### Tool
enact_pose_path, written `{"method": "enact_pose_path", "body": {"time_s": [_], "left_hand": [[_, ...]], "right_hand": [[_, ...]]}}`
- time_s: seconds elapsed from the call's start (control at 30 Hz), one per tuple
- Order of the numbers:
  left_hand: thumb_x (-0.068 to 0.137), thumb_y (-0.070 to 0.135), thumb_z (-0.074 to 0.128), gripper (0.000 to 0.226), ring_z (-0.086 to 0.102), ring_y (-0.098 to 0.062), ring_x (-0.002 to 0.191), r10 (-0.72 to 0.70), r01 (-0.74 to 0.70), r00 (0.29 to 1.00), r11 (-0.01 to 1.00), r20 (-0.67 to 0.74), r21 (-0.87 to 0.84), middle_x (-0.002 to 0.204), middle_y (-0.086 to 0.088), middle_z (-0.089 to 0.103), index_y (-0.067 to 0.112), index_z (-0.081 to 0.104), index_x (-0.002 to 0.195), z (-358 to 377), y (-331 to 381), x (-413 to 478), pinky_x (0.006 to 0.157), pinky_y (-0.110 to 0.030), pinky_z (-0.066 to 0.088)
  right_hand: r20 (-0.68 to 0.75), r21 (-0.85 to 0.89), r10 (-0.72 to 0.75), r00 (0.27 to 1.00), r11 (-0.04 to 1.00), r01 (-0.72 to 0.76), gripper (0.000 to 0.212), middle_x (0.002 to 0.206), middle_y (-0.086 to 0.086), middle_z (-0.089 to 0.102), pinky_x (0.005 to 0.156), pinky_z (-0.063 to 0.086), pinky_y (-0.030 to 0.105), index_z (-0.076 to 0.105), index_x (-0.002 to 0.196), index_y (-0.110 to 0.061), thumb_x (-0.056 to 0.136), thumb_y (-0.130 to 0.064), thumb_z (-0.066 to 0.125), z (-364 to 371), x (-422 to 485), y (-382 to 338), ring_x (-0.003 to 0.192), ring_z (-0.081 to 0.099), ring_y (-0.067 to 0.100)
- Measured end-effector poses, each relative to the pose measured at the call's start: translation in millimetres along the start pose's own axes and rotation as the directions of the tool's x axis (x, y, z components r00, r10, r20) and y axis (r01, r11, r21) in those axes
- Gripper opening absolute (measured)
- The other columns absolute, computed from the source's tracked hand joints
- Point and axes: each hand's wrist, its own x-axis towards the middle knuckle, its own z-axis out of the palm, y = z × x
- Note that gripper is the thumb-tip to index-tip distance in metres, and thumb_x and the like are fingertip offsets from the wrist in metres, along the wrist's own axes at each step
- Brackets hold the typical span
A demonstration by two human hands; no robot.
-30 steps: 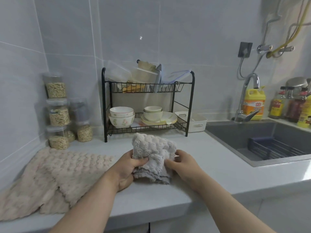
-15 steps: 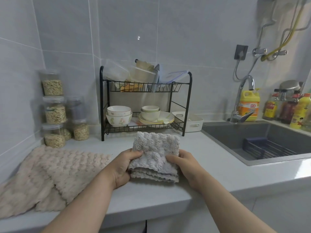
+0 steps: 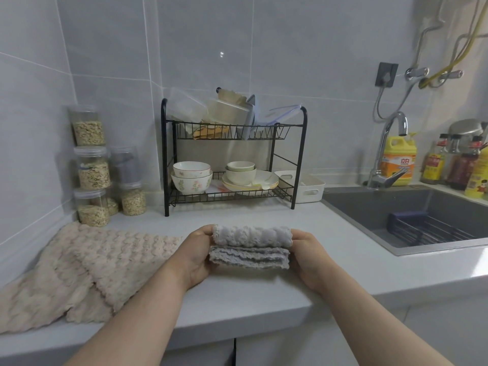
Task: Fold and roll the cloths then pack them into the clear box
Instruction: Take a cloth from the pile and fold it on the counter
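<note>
A grey fluffy cloth (image 3: pixel 252 245), folded into a thick flat bundle with its far edge curled over, lies on the white counter (image 3: pixel 237 291) in front of me. My left hand (image 3: pixel 196 256) grips its left end and my right hand (image 3: pixel 310 256) grips its right end. A beige fluffy cloth (image 3: pixel 79 268) lies spread and rumpled on the counter to the left. A clear plastic box (image 3: pixel 184 108) sits tilted on the top tier of the black dish rack (image 3: pixel 233 159).
Jars of grain (image 3: pixel 92 167) stand stacked in the back left corner. Bowls and plates fill the rack's lower tier, and a white tray (image 3: pixel 307 190) sits beside it. The sink (image 3: pixel 412 220) with its tap (image 3: pixel 386 154) and bottles lies to the right.
The grey cloth was held up and crumpled between my hands; it has since been folded flat, lowered to the counter and its far edge turned over toward me.
</note>
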Motion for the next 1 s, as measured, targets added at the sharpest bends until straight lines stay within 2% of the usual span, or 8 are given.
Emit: {"method": "enact_pose_path", "body": {"time_s": [0.13,0.2,0.27,0.4,0.6,0.77,0.87,1.0], "left_hand": [[0.087,0.011,0.039,0.029,0.057,-0.032,0.075,0.001,0.002,0.999,0.998,0.040,-0.067,0.076,-0.019,0.061,0.009,0.064,0.071,-1.1,-1.4,-4.8,0.070,-0.039,0.046],[0.091,0.022,0.057,0.030,0.057,-0.029,0.079,0.036,-0.036,0.999,0.999,0.031,-0.003,0.073,-0.013,0.063,0.017,0.069,0.064,1.6,-2.5,-7.2,0.073,-0.037,0.045],[0.080,0.011,0.074,0.010,0.054,-0.025,0.094,0.150,-0.147,0.989,0.977,-0.005,0.156,0.088,-0.007,0.060,0.020,0.071,0.083,3.8,-5.1,-8.2,0.074,-0.030,0.044],[0.077,-0.004,0.075,0.065,0.045,-0.014,0.112,0.297,-0.256,0.954,0.886,-0.049,0.386,0.117,-0.002,0.048,0.021,0.050,0.132,1.9,-12.3,-6.7,0.068,-0.012,0.043],[0.073,-0.011,0.073,0.052,0.052,-0.016,0.076,0.292,-0.267,0.956,0.817,0.034,0.511,0.098,-0.009,0.055,0.026,0.060,0.107,4.1,-15.8,-8.0,0.062,-0.024,0.050],[0.069,-0.013,0.074,0.049,0.057,-0.027,0.086,0.317,-0.277,0.948,0.818,0.007,0.505,0.106,-0.024,0.059,0.024,0.061,0.099,3.4,-14.5,-4.4,0.068,-0.038,0.055],[0.072,-0.009,0.075,0.043,0.059,-0.030,0.094,0.316,-0.252,0.947,0.841,-0.056,0.479,0.106,-0.013,0.060,0.021,0.056,0.097,3.5,-14.9,-0.9,0.072,-0.037,0.054],[0.080,0.003,0.073,0.033,0.054,-0.020,0.084,0.348,-0.256,0.933,0.821,-0.091,0.510,0.101,-0.008,0.057,0.021,0.052,0.098,3.5,-16.0,3.6,0.070,-0.033,0.047]], "right_hand": [[0.018,0.105,0.078,0.997,0.991,-0.079,0.033,0.092,0.026,0.070,0.076,0.054,0.039,0.072,0.088,0.002,0.082,0.002,0.039,-3.3,1.4,2.8,0.083,0.067,0.035],[-0.016,0.150,0.091,0.996,0.985,-0.088,0.035,0.096,0.023,0.070,0.084,0.049,0.041,0.072,0.091,-0.002,0.088,-0.018,0.041,-4.1,3.0,5.3,0.090,0.065,0.034],[-0.054,-0.024,-0.001,0.999,1.000,0.000,0.033,0.104,0.015,0.071,0.088,0.050,0.037,0.075,0.099,-0.011,0.086,-0.036,0.058,-3.9,4.3,9.5,0.098,0.064,0.029],[-0.090,-0.399,-0.165,0.982,0.909,0.116,0.055,0.114,-0.003,0.061,0.071,0.052,0.015,0.054,0.127,-0.030,0.082,-0.004,0.069,-1.7,-1.1,8.2,0.094,0.064,0.012],[-0.054,-0.603,-0.209,0.977,0.787,0.135,0.039,0.090,-0.003,0.061,0.073,0.050,0.025,0.059,0.103,-0.026,0.075,-0.001,0.069,0.4,-3.4,8.9,0.080,0.058,0.014],[-0.063,-0.615,-0.265,0.962,0.769,0.172,0.029,0.078,-0.008,0.058,0.059,0.041,0.010,0.059,0.096,-0.017,0.079,0.006,0.061,-0.4,-2.0,7.1,0.068,0.050,0.004],[-0.089,-0.606,-0.277,0.957,0.777,0.168,0.029,0.079,-0.006,0.059,0.060,0.041,0.010,0.059,0.095,-0.019,0.080,0.006,0.061,-0.3,2.0,8.8,0.070,0.052,0.010],[-0.161,-0.536,-0.225,0.961,0.837,0.106,0.034,0.089,-0.002,0.060,0.077,0.057,0.031,0.057,0.098,-0.028,0.084,0.002,0.064,0.4,7.9,11.5,0.077,0.059,0.018]]}}
